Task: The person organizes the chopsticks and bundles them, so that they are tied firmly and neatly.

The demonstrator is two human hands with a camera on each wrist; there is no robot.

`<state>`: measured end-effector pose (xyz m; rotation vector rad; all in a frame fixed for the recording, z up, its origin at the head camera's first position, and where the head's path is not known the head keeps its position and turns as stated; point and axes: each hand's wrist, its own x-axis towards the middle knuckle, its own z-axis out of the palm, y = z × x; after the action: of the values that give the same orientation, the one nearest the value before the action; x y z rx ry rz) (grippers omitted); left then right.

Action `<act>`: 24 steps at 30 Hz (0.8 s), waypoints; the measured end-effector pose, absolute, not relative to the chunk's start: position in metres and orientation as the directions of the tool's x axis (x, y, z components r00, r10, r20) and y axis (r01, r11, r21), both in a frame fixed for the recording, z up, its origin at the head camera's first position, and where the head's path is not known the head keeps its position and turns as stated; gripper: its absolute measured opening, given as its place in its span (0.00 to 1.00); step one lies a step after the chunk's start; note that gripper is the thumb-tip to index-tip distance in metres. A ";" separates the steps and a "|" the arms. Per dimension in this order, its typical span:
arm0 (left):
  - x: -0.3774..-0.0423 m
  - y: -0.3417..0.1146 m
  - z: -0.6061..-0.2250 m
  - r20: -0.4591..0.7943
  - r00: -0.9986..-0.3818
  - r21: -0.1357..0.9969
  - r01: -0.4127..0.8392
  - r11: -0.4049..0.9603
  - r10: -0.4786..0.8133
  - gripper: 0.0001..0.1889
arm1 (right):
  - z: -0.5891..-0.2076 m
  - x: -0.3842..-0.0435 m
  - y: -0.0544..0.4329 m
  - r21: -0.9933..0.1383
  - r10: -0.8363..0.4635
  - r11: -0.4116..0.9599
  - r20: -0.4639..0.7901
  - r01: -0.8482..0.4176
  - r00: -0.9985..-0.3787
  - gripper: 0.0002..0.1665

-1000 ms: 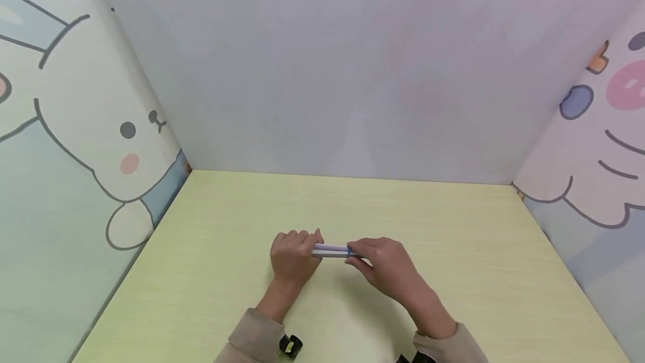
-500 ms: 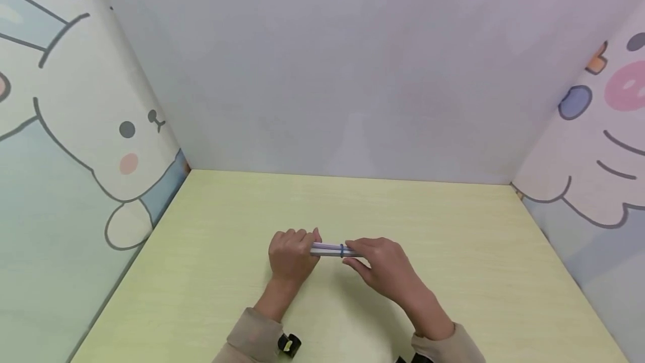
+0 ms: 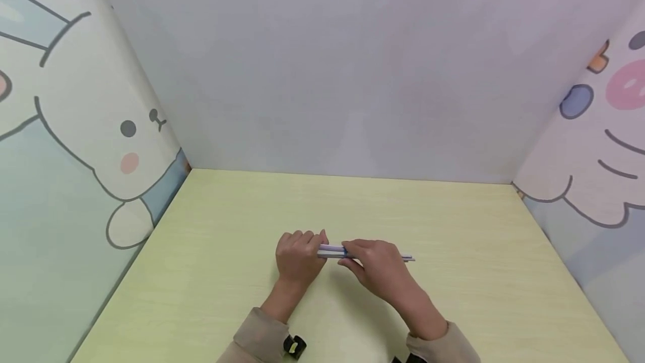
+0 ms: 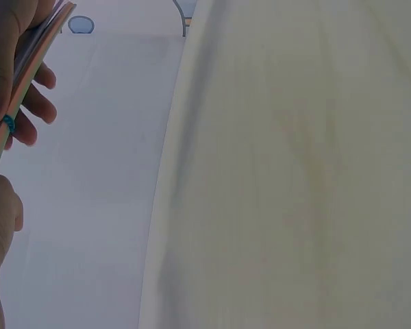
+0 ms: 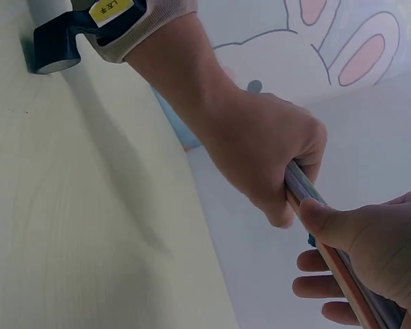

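Note:
Both hands hold a bundle of slim, pastel chopsticks [image 3: 331, 251] level above the table. The left hand [image 3: 300, 256] wraps its fist round the left end, hiding that end. A blue band [image 4: 9, 123] circles the bundle between the hands, at the fingertips of the right hand [image 3: 380, 268]. The right hand pinches the bundle between thumb and fingers. Past its far side stick out thin tips [image 3: 409, 258]. In the right wrist view, orange and grey sides of the chopsticks [image 5: 353, 291] show beneath the right thumb.
A pale yellow wood-grain table [image 3: 227, 206] lies below the hands. A plain grey wall [image 3: 322, 71] stands behind it. Cartoon-printed panels [image 3: 85, 128] rise at both sides. Black wrist straps [image 3: 294, 346] sit at the sleeve cuffs.
The left hand has shifted slightly right and the right hand slightly left, nearer each other. The band lies closer to the left fist. Thin tips now show beyond the right hand.

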<state>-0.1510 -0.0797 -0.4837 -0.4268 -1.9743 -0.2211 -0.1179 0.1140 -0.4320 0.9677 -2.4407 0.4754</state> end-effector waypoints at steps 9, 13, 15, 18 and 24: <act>-0.152 -0.081 -0.481 0.904 -0.368 -0.062 0.395 0.917 0.219 0.15 | -0.432 -0.119 0.111 -0.127 -0.552 0.687 0.548 -0.715 -0.628 0.23; -0.152 -0.088 -0.479 0.892 -0.398 -0.051 0.380 0.924 0.213 0.14 | -0.434 -0.121 0.121 -0.139 -0.522 0.699 0.571 -0.702 -0.633 0.27; -0.153 -0.091 -0.479 0.887 -0.410 -0.044 0.377 0.925 0.210 0.14 | -0.434 -0.123 0.128 -0.141 -0.520 0.694 0.580 -0.706 -0.627 0.24; -0.154 -0.095 -0.478 0.889 -0.411 -0.035 0.381 0.924 0.203 0.14 | -0.435 -0.125 0.138 -0.137 -0.536 0.677 0.583 -0.724 -0.611 0.18; -0.152 -0.100 -0.478 0.869 -0.438 -0.022 0.430 0.903 0.229 0.13 | -0.435 -0.128 0.153 -0.114 -0.552 0.652 0.607 -0.750 -0.572 0.13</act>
<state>-0.1516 -0.0997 -0.4777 -0.4747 -2.0423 -0.2467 -0.1282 0.1530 -0.4353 1.0107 -2.3362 0.4926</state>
